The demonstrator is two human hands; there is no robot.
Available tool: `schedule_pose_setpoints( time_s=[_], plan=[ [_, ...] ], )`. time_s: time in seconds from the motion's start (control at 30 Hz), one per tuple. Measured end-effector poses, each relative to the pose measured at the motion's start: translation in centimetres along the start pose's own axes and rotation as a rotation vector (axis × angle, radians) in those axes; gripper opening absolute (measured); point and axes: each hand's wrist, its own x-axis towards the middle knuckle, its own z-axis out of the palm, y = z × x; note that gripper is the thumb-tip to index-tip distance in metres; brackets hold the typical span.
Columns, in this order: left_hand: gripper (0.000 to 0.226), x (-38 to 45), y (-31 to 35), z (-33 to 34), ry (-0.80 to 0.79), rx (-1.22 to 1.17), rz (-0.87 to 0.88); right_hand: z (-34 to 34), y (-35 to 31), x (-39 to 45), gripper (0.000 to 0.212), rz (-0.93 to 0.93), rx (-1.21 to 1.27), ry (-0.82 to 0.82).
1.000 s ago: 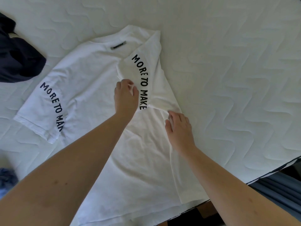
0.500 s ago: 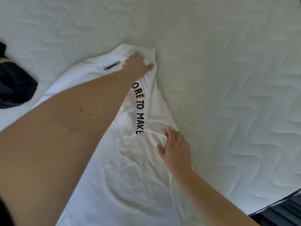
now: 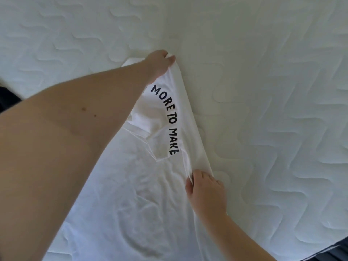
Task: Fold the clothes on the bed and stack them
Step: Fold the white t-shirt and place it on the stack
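A white T-shirt lies spread on the quilted white bed. Its right sleeve, printed "MORE TO MAKE" in dark letters, is folded inward over the body. My left hand reaches far across and pinches the shirt's top right shoulder corner. My right hand grips the folded right side edge lower down, fingers curled into a bunched crease. My left forearm hides the collar and the shirt's left half.
A dark garment shows at the left edge, mostly out of view behind my arm. The bed's near edge runs across the bottom right corner, with dark floor beyond it.
My left hand went from the folded sleeve up to the shoulder corner and now pinches it. My right hand's fingers have closed on the side fold. The view has drawn closer.
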Motion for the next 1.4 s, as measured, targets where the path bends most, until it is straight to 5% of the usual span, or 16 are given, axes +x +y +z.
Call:
schedule_pose_setpoints(
  time_s=[0.13, 0.2, 0.4, 0.53, 0.63, 0.77, 0.93, 1.13, 1.3, 1.4],
  plan=[
    [0.010, 0.4, -0.7, 1.2, 0.044, -0.075, 0.022, 0.3, 0.3, -0.6, 0.033, -0.002, -0.059, -0.008],
    [0.023, 0.3, -0.7, 0.8, 0.016, -0.093, 0.007, 0.4, 0.5, -0.9, 0.036, 0.013, -0.077, -0.020],
    [0.085, -1.5, -1.4, -3.1, -0.370, 0.554, -0.071, 0.8, 0.7, -1.8, 0.048, 0.061, -0.094, -0.012],
    [0.064, -3.6, -3.3, -5.0, -0.473, 0.784, -0.126, 1.0, 0.4, -2.2, 0.044, 0.009, -0.082, 0.087],
    [0.056, -5.1, -5.8, -4.9, -0.451, 0.661, -0.157, 0.9, -0.3, -1.7, 0.035, -0.073, -0.074, 0.082],
    [0.048, -6.8, -9.4, -3.7, -0.243, 0.134, -0.241, 0.2, -1.7, 0.5, 0.041, -0.003, -0.187, 0.021],
    [0.020, -9.7, -11.1, -3.3, 0.004, -0.321, -0.273, -0.7, -2.1, 1.7, 0.012, -0.055, -0.278, 0.015],
    [0.039, -11.1, -12.9, -3.4, 0.148, -0.166, -0.202, -0.5, -2.3, 1.3, 0.017, -0.075, -0.211, 0.071],
    [0.053, -12.4, -15.3, -2.9, -0.146, -0.019, -0.236, 0.0, -2.2, 2.2, 0.026, -0.013, -0.218, -0.062],
    [0.052, -12.9, -16.4, -2.2, -0.113, -0.008, -0.150, -0.3, -2.0, 3.2, 0.014, -0.054, -0.227, -0.096]
  ],
)
